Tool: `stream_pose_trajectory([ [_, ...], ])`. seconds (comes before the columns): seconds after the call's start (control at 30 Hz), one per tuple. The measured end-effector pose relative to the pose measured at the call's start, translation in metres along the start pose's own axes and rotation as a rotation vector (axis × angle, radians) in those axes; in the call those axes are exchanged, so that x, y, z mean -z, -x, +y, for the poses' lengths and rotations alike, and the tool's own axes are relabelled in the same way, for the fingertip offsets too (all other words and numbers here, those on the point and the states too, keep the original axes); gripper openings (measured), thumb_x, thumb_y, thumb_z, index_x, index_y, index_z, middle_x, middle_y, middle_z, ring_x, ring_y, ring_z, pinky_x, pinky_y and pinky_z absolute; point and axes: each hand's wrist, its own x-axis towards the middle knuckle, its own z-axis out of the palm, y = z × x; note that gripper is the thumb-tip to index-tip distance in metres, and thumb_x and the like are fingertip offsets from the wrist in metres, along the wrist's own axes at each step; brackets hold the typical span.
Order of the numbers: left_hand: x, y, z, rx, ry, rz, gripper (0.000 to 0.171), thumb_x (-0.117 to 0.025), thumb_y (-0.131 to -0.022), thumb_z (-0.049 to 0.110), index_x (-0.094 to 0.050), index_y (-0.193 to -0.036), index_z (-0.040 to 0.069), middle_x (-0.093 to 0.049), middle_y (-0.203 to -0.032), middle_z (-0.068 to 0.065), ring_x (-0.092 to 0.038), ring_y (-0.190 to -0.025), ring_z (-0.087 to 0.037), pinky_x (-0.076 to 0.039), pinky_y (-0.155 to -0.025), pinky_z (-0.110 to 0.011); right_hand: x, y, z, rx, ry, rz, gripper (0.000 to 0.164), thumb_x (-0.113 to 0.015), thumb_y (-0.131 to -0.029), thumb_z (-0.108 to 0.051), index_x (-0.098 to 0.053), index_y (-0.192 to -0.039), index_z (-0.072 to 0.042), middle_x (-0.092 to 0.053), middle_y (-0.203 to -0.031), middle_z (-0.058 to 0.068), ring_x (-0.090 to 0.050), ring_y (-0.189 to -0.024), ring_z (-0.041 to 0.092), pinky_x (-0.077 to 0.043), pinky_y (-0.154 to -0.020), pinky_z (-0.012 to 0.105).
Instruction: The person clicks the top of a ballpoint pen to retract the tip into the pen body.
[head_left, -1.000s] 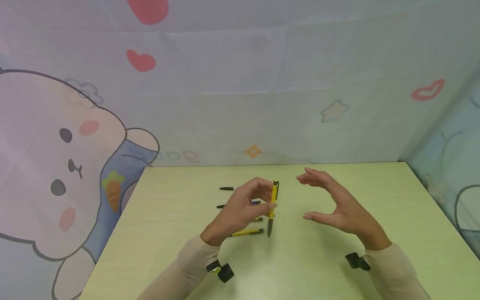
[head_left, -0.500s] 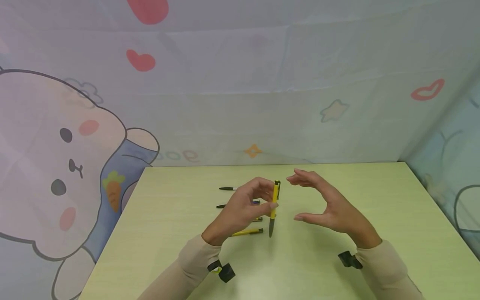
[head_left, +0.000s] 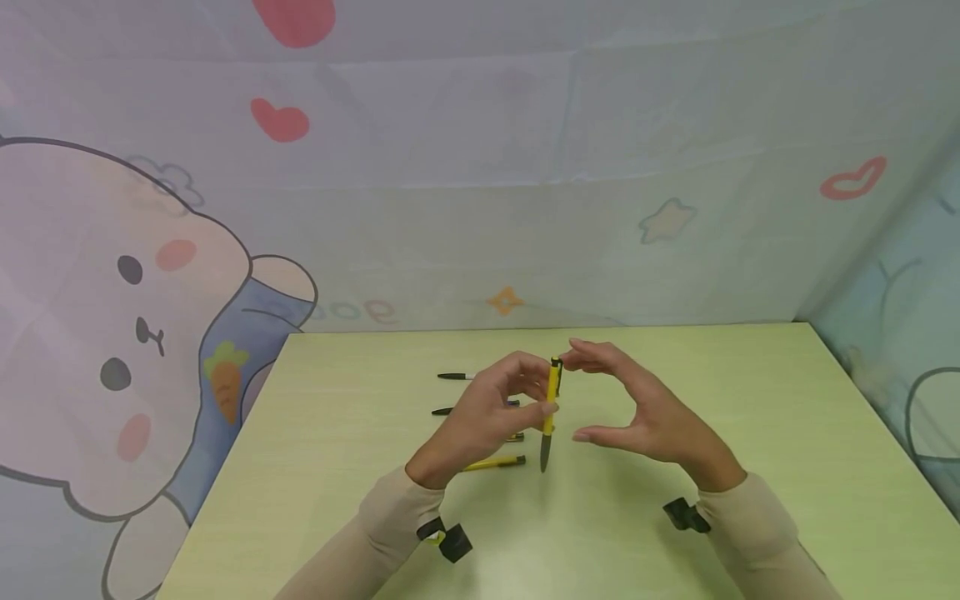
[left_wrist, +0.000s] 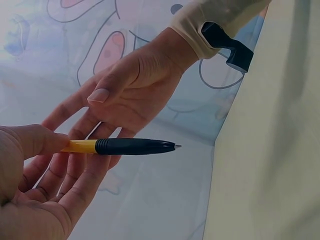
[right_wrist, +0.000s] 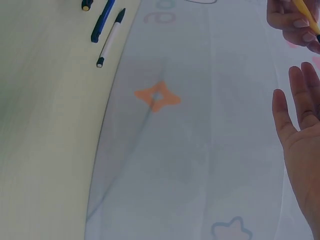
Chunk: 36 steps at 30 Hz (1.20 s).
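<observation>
My left hand (head_left: 487, 417) pinches a yellow ballpoint pen (head_left: 551, 396) between thumb and fingers. The pen stands nearly upright above the table, its dark grip and tip pointing down and its black clip end up. In the left wrist view the pen's black grip (left_wrist: 135, 146) and bare metal point show clearly. Just right of the pen, my right hand (head_left: 660, 412) is held with thumb and fingers spread apart and nothing between them. Its fingertips are right at the pen's top end in the head view.
Several pens lie in a column on the pale table (head_left: 337, 500), partly behind the left hand: a yellow pen (head_left: 495, 463) in front, a blue pen (right_wrist: 102, 21) and a white pen (right_wrist: 111, 37) farther back. A printed cloth (head_left: 465, 167) hangs behind the table.
My right hand has moved left, closing the gap to the pen. The left hand and its pen have shifted only slightly to the right.
</observation>
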Motion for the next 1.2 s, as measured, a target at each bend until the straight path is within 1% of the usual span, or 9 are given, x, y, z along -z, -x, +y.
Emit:
stream_pose_trajectory([
  [0.13,0.000,-0.001,-0.001,-0.013,0.009,-0.003,0.031,-0.068,-0.098,0.010,-0.058,-0.128,0.011,-0.062,-0.114,-0.010,-0.067,-0.103,-0.020,-0.061,-0.081,-0.040,-0.003,0.002,0.013,-0.009,-0.008,-0.012,0.099,-0.090,-0.073,-0.001,-0.036,-0.156,-0.008,-0.054,-0.142,0.004,-0.053,-0.131,0.023,-0.040,-0.112,0.028],
  [0.27,0.001,-0.002,-0.001,-0.028,0.023,-0.003,0.031,-0.068,-0.098,0.011,-0.058,-0.127,0.013,-0.062,-0.116,-0.010,-0.066,-0.104,-0.026,-0.062,-0.080,-0.041,-0.008,0.005,0.033,0.015,-0.015,-0.021,0.103,-0.092,-0.071,-0.003,-0.034,-0.156,-0.006,-0.052,-0.144,0.004,-0.052,-0.132,0.021,-0.040,-0.113,0.028],
  [0.33,0.001,-0.002,-0.001,-0.028,0.030,-0.001,0.031,-0.068,-0.098,0.011,-0.058,-0.127,0.014,-0.062,-0.117,-0.010,-0.066,-0.104,-0.029,-0.062,-0.080,-0.041,-0.010,0.004,0.036,0.039,-0.025,-0.022,0.105,-0.092,-0.068,0.000,-0.033,-0.155,-0.002,-0.052,-0.143,0.007,-0.051,-0.133,0.020,-0.040,-0.113,0.029],
  [0.47,0.001,-0.002,0.000,-0.024,0.039,0.005,0.031,-0.067,-0.099,0.011,-0.058,-0.128,0.015,-0.062,-0.118,-0.012,-0.066,-0.103,-0.030,-0.062,-0.080,-0.041,-0.014,0.003,0.037,0.058,-0.052,-0.034,0.108,-0.093,-0.067,0.001,-0.031,-0.156,-0.001,-0.050,-0.143,0.009,-0.049,-0.134,0.020,-0.039,-0.114,0.029],
  [0.6,0.001,-0.002,0.000,-0.031,0.035,0.017,0.031,-0.067,-0.098,0.010,-0.058,-0.127,0.014,-0.062,-0.118,-0.010,-0.067,-0.103,-0.024,-0.062,-0.079,-0.041,-0.018,0.001,0.035,0.062,-0.062,-0.055,0.108,-0.093,-0.070,-0.003,-0.028,-0.157,-0.001,-0.047,-0.145,0.009,-0.048,-0.135,0.022,-0.039,-0.114,0.030],
  [0.73,0.001,-0.002,0.000,-0.042,0.044,0.027,0.030,-0.067,-0.098,0.008,-0.058,-0.127,0.012,-0.062,-0.116,-0.010,-0.067,-0.102,-0.025,-0.062,-0.078,-0.041,-0.021,0.000,0.034,0.065,-0.072,-0.072,0.107,-0.092,-0.073,-0.006,-0.025,-0.157,0.000,-0.042,-0.148,0.009,-0.048,-0.136,0.025,-0.038,-0.115,0.032],
  [0.87,0.001,-0.002,0.002,-0.053,0.054,0.029,0.031,-0.067,-0.098,0.007,-0.057,-0.128,0.010,-0.061,-0.117,-0.014,-0.066,-0.102,-0.030,-0.062,-0.078,-0.042,-0.023,-0.001,0.034,0.056,-0.076,-0.077,0.108,-0.091,-0.075,-0.007,-0.023,-0.158,-0.003,-0.040,-0.151,0.009,-0.048,-0.136,0.025,-0.038,-0.116,0.032],
  [1.07,0.002,-0.002,0.003,-0.054,0.060,0.027,0.034,-0.067,-0.098,0.008,-0.056,-0.130,0.009,-0.059,-0.121,-0.020,-0.067,-0.101,-0.025,-0.062,-0.079,-0.045,-0.024,-0.002,0.034,0.023,-0.077,-0.085,0.107,-0.090,-0.077,-0.008,-0.022,-0.159,-0.006,-0.038,-0.152,0.008,-0.049,-0.136,0.025,-0.038,-0.115,0.033],
  [1.2,0.003,-0.001,0.004,-0.062,0.073,0.026,0.035,-0.067,-0.098,0.008,-0.056,-0.132,0.009,-0.059,-0.122,-0.022,-0.066,-0.101,-0.024,-0.062,-0.080,-0.047,-0.025,-0.002,0.033,0.002,-0.078,-0.087,0.107,-0.090,-0.076,-0.008,-0.022,-0.158,-0.007,-0.038,-0.152,0.007,-0.049,-0.136,0.023,-0.038,-0.115,0.033],
])
